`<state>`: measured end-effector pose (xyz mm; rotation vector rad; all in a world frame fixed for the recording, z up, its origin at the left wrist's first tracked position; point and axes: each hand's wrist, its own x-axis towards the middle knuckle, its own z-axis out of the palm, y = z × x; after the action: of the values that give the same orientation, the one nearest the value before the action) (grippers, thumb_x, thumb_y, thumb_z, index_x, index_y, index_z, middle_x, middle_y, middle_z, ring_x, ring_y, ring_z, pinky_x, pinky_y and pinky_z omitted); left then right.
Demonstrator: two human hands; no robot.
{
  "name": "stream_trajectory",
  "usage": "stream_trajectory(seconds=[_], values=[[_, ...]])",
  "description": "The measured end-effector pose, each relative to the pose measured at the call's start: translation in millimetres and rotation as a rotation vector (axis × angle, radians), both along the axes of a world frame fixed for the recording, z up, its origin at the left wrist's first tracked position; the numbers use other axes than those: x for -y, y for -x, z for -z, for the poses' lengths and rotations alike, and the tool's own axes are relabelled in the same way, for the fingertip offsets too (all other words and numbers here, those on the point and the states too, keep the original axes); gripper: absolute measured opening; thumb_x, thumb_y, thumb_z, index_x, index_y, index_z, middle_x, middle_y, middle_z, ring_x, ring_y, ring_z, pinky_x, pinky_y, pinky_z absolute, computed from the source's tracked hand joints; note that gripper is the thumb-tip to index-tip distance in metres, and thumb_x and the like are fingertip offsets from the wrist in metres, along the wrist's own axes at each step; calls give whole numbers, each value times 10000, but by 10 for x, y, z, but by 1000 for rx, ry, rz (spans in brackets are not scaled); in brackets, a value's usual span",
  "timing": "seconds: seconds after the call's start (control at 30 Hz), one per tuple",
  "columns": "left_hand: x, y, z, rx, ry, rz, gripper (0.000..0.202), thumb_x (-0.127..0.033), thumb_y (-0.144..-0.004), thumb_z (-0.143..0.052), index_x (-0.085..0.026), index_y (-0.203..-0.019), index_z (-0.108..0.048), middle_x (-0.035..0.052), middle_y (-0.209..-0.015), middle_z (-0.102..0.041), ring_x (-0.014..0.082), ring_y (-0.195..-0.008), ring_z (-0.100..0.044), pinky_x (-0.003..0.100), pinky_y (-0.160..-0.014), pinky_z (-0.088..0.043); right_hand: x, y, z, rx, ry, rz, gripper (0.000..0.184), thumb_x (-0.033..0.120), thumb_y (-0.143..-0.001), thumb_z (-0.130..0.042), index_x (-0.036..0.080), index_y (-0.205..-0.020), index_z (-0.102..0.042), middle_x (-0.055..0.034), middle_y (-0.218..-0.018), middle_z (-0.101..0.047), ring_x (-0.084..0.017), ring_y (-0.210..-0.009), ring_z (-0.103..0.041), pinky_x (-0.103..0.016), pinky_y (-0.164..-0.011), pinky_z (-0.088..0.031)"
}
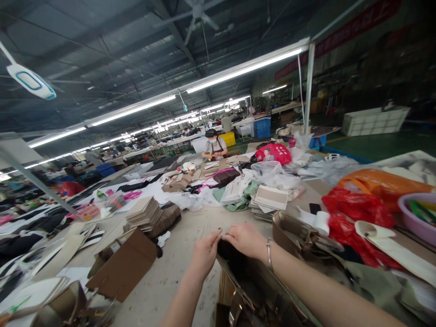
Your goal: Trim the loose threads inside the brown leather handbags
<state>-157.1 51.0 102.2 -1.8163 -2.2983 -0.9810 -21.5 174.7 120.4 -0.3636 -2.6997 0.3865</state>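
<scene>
My left hand (pixel 204 252) and my right hand (pixel 245 239) meet at the far top edge of a dark brown bag (pixel 254 284) standing in front of me on the worktable (pixel 177 254). Both hands have their fingers curled and pinch the bag's rim, thumbs nearly touching. My right wrist wears a silver bangle (pixel 269 254). The bag's metal fitting (pixel 236 309) shows near the bottom edge.
A tan bag (pixel 299 231) lies to the right, with red plastic bags (pixel 357 211) and a pink basin (pixel 417 218) beyond. A brown cardboard piece (pixel 126 265) and stacked card sheets (pixel 146 213) lie left. A person (pixel 214 146) works at the table's far end.
</scene>
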Motion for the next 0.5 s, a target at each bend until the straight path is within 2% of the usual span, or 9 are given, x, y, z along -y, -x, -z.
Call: stream_trajectory(seconds=[0.1,0.13,0.2,0.3,0.37,0.43,0.5], values=[[78,-9,-32,-157,-37,55,377,-200,-867,-417,-287,-1225,-501,75,-1384,-379,198,-1199,-455,370,-979,-421,18,-36,-13,-106,96,-27,374,457,-874,-417,196,-770,-663,-41,-732,-651,-168,-702,-580,-263,-635,-418],[98,-14,-44,-205,-45,67,397,-184,-866,-415,-305,-1238,-483,68,-1431,-289,210,-1234,-412,388,-998,-398,20,-43,-16,-144,138,-47,322,441,-853,-463,193,-819,-666,-43,-749,-655,-171,-715,-580,-268,-652,-427],[126,-24,-65,-271,-51,82,420,-158,-862,-412,-332,-1239,-476,53,-1465,-197,225,-1251,-386,402,-1005,-385,12,-52,-15,-230,254,-96,263,370,-815,-536,188,-963,-655,-50,-826,-667,-175,-757,-585,-279,-693,-445],[145,-33,-82,-320,-47,95,446,-136,-859,-402,-339,-1251,-461,54,-1476,-158,241,-1240,-401,390,-979,-414,-19,-65,-5,-330,519,-180,362,286,-789,-566,169,-1131,-590,-64,-950,-666,-173,-815,-598,-285,-730,-472],[151,-31,-87,-347,-39,118,456,-132,-861,-395,-336,-1265,-443,66,-1475,-159,247,-1219,-427,382,-948,-441,-42,-80,-1,-352,678,-245,375,286,-788,-574,167,-1143,-584,-61,-979,-664,-168,-830,-606,-280,-735,-484],[155,-26,-91,-369,-24,149,459,-132,-863,-395,-335,-1272,-434,75,-1471,-178,239,-1193,-457,377,-926,-456,-55,-96,-1,-358,724,-294,330,300,-789,-583,182,-1095,-616,-47,-968,-669,-167,-844,-604,-279,-747,-481],[157,-25,-101,-374,-8,177,450,-132,-861,-404,-337,-1259,-449,73,-1466,-196,230,-1181,-469,370,-915,-462,-58,-109,-4,-368,675,-300,237,308,-805,-571,196,-992,-664,-29,-910,-678,-161,-825,-599,-275,-746,-466]])
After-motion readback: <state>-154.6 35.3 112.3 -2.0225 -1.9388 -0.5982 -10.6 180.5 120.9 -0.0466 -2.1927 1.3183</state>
